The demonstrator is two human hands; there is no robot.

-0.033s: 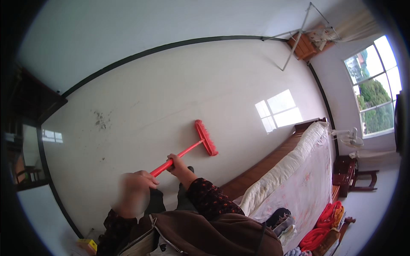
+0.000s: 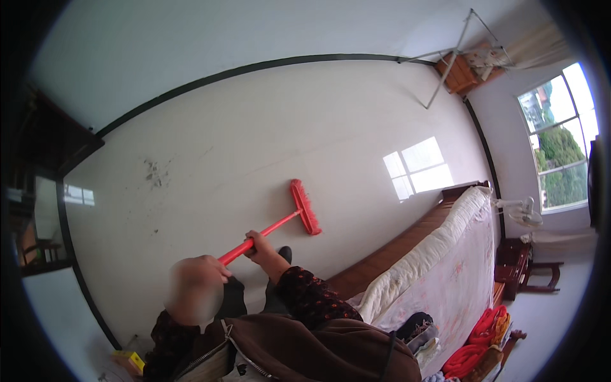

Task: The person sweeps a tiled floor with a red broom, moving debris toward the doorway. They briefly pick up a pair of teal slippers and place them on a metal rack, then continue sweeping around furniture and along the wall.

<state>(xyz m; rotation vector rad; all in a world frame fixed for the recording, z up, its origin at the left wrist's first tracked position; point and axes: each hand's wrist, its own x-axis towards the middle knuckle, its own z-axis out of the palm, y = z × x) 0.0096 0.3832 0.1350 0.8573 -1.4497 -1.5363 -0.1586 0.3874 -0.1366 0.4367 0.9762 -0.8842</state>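
A red broom (image 2: 305,207) rests with its bristled head on the pale, shiny floor. Its red handle (image 2: 275,225) slants back toward me, down to the left. My right hand (image 2: 259,248) is closed round the handle partway along. Nearer my body, my left hand (image 2: 207,274) is closed on the upper end of the handle; much of that hand is blurred, but its fingers show against the red. Dark scattered debris (image 2: 154,172) lies on the floor to the left, apart from the broom head.
A bed (image 2: 439,248) with a white quilt borders the floor on my right. A metal rack (image 2: 450,60) and a wooden cabinet (image 2: 459,75) stand at the far right. Dark furniture (image 2: 57,137) is at the left, and a yellow box (image 2: 129,361) at lower left.
The view has tilted slightly, so the room sits a little lower. My left hand and the handle's upper end have shifted slightly left. The broom head stays nearly in place.
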